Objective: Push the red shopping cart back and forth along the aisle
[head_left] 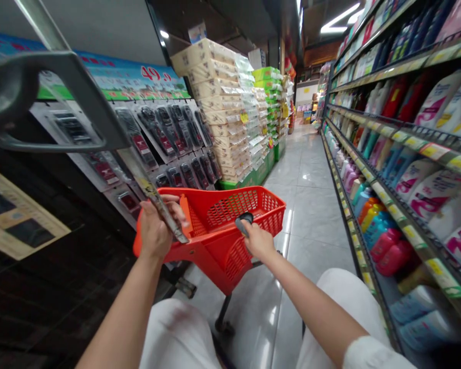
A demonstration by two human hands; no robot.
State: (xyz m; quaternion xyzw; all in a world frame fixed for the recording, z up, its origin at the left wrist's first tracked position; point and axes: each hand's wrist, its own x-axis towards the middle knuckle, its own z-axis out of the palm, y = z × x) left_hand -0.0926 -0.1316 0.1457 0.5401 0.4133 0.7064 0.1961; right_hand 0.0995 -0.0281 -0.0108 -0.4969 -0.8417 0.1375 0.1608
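A red plastic shopping cart with a perforated basket stands in front of my knees. Its metal pole slants from the upper left down to the basket's near rim, with a dark grey loop handle high on it. Around the pole's lower end, my left hand is closed, fingers curled on the far side. My right hand grips a small object with a dark grey handle and a black rounded end, over the basket's near side. Its exact kind is unclear, as my fingers cover part of it.
Shelves of bottles line the right side. At the left, packaged dark items hang on a display panel under a price banner. Stacked cream packs and green packs stand beyond. The grey tiled floor runs down the aisle.
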